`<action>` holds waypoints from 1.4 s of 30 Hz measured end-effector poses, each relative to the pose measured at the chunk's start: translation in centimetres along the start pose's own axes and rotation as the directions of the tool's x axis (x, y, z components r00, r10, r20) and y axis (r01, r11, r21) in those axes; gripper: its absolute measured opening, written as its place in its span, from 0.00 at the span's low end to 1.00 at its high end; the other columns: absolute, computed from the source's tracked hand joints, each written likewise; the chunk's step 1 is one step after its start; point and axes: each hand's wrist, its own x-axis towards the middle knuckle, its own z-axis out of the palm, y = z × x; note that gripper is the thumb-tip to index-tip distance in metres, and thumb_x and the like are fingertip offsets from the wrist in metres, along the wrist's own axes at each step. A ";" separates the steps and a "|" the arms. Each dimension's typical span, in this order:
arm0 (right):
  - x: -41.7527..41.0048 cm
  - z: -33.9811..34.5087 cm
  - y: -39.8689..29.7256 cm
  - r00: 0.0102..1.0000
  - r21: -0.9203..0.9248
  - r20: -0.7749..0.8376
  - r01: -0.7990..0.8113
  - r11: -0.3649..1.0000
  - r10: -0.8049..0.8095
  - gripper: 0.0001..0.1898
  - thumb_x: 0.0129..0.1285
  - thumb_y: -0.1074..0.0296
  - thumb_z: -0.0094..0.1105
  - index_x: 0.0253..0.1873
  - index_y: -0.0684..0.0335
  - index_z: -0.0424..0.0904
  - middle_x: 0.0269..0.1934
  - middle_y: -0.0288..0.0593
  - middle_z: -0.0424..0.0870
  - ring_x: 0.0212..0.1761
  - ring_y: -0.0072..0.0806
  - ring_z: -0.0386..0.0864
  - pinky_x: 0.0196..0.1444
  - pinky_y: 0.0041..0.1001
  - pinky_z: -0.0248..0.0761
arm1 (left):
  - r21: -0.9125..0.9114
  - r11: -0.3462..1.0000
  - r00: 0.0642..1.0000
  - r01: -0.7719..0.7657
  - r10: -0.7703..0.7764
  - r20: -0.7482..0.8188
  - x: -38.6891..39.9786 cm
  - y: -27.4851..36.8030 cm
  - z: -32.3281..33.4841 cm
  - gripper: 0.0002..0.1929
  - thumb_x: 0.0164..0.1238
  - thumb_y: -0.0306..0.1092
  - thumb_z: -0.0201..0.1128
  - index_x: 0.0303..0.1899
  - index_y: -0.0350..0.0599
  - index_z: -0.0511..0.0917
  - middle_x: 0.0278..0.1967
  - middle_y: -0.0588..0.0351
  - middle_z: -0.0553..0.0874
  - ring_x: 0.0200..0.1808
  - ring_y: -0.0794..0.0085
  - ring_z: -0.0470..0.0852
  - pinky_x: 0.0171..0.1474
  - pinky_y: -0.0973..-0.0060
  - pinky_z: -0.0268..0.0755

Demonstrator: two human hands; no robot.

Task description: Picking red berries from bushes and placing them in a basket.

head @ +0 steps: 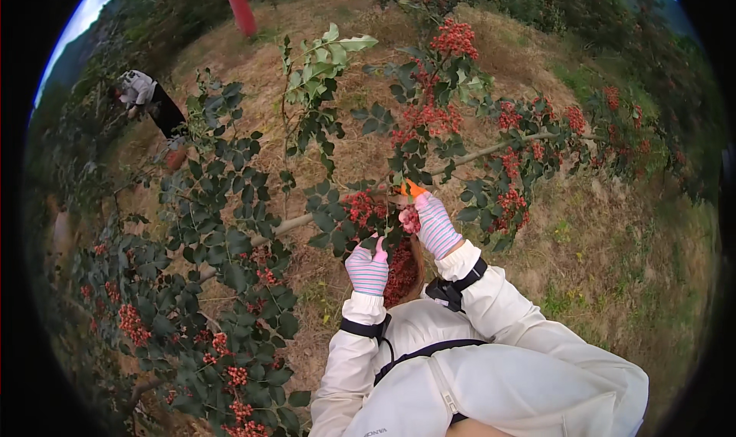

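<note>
Both my hands wear striped knit gloves. My left hand [368, 267] is raised among dark green leaves just below a red berry cluster [363, 208]; its fingers are bent, and leaves partly hide what they touch. Higher and to the right, my right hand [434, 221] is at the branch, with orange [411, 190] at its thumb or fingertip. Pinkish-red berries [409, 219] lie against its palm side; its grip is partly hidden. Beneath and between the hands, a basket [418, 267] filled with red berries hangs or rests close to my body.
A long bare branch [480, 154] crosses the view, bearing leaves and several berry clusters [454, 38]. Dense foliage [224, 264] stands at left. A bent-over person [150, 98] is farther off at upper left. A red and white post [240, 8] rises from dry grass.
</note>
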 end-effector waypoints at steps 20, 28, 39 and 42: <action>2.0 1.7 -0.1 0.975 -0.071 -0.205 -0.095 0.993 0.079 0.09 0.64 0.73 0.44 0.48 0.64 0.65 0.30 0.43 0.74 0.21 0.27 0.74 0.19 0.23 0.71 | -0.057 0.998 1.000 0.018 -0.017 0.009 0.5 0.3 -2.3 0.10 0.54 0.22 0.60 0.40 0.32 0.79 0.15 0.66 0.73 0.15 0.88 0.64 0.22 0.88 0.61; 3.6 1.5 0.5 0.966 -0.194 -0.253 -0.096 0.976 0.045 0.08 0.65 0.71 0.45 0.47 0.64 0.67 0.24 0.42 0.77 0.15 0.24 0.72 0.16 0.20 0.68 | -0.178 0.969 0.985 0.173 -0.166 0.054 0.4 0.0 -2.1 0.12 0.55 0.23 0.60 0.43 0.35 0.79 0.18 0.65 0.75 0.17 0.86 0.67 0.22 0.86 0.61; 1.0 -1.5 -0.1 0.969 0.101 0.243 -0.081 0.992 0.055 0.20 0.61 0.59 0.55 0.53 0.63 0.66 0.42 0.49 0.78 0.31 0.27 0.79 0.27 0.19 0.72 | 0.047 0.999 0.999 0.021 -0.020 -0.041 0.7 -3.5 -1.0 0.22 0.47 0.27 0.66 0.13 0.43 0.56 0.11 0.66 0.59 0.15 0.84 0.57 0.18 0.80 0.53; 0.9 -1.7 0.2 0.988 -0.094 0.153 -0.013 0.996 0.027 0.19 0.62 0.62 0.53 0.54 0.64 0.66 0.39 0.45 0.79 0.28 0.23 0.77 0.28 0.19 0.72 | 0.006 0.998 0.998 0.058 -0.057 -0.040 0.5 -3.8 -1.1 0.21 0.47 0.26 0.65 0.13 0.44 0.56 0.11 0.66 0.59 0.14 0.84 0.57 0.17 0.79 0.53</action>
